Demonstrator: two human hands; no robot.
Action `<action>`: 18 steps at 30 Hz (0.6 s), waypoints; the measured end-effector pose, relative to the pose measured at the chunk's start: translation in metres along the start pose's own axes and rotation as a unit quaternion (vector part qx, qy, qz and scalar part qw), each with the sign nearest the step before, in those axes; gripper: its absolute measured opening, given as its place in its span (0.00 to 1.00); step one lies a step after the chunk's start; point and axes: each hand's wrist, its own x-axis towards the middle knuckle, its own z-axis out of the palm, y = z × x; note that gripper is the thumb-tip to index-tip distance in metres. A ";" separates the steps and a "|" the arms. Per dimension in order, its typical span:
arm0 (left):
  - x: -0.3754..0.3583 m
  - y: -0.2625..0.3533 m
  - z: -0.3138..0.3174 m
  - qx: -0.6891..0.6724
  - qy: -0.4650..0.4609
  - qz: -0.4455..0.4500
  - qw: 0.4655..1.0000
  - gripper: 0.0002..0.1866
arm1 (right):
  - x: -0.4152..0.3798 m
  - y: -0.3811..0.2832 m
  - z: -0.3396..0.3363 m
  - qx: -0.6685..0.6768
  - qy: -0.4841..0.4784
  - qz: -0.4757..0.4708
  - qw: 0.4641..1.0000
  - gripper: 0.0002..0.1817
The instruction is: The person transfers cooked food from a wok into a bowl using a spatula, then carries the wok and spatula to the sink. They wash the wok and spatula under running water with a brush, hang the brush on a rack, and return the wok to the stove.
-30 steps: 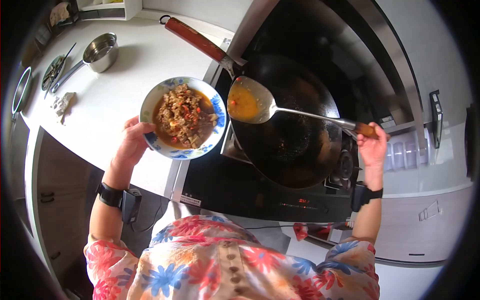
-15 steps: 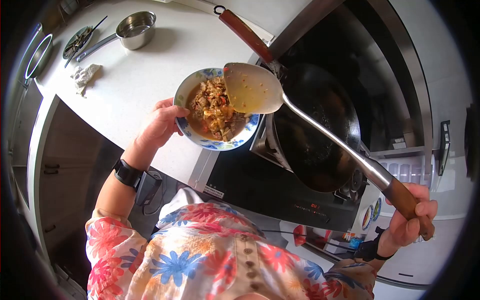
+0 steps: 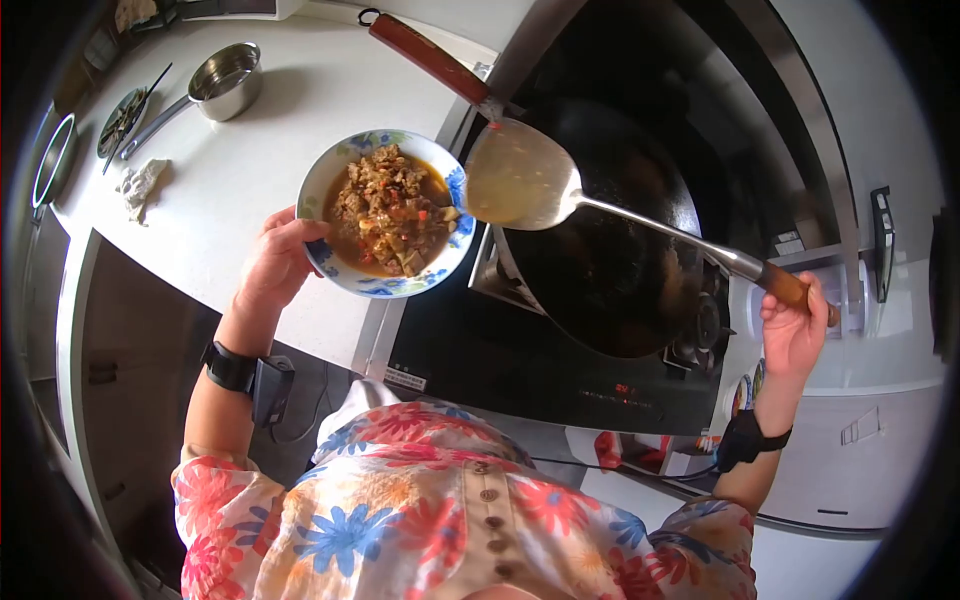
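My left hand (image 3: 280, 255) grips the rim of a blue-flowered white bowl (image 3: 340, 277), thumb on top and fingers underneath. Cooked meat (image 3: 385, 205) with red bits and brown sauce fills it. In my right hand (image 3: 797, 325) is the wooden handle of a wok spatula (image 3: 650, 232), closed in my fingers. Its broad metal blade (image 3: 522, 175) is beside the bowl's right rim, over the wok's left side, with a thin film of liquid on it. The dark wok (image 3: 610, 290) sits on the stove, oily inside, its red-brown handle (image 3: 430, 58) pointing to the upper left.
On the white counter (image 3: 310, 100) stand a steel saucepan (image 3: 226, 85) and a small plate with chopsticks (image 3: 123, 122). A crumpled cloth (image 3: 140, 188) lies near the counter's edge. The black stove top (image 3: 480, 375) has lit red digits at its front.
The spatula blade has moved off the food, to the right of the bowl. My right hand has risen. The bowl appears further left, partly because the camera view has shifted.
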 end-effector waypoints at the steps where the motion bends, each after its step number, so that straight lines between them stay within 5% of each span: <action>1: 0.000 -0.001 -0.001 -0.001 -0.003 -0.001 1.000 0.11 | 0.004 -0.003 -0.014 -0.001 0.017 0.019 1.000 0.12; 5: -0.001 -0.004 -0.002 -0.014 0.003 -0.011 1.000 0.12 | 0.025 -0.019 -0.059 -0.120 0.095 0.049 0.987 0.11; 12: -0.007 -0.001 0.001 -0.026 0.004 -0.019 0.999 0.14 | 0.078 -0.065 -0.103 -0.250 0.070 0.126 0.958 0.11; 18: -0.010 -0.007 0.004 -0.030 0.016 -0.016 0.999 0.14 | 0.083 0.033 -0.109 -0.074 0.030 0.184 0.980 0.10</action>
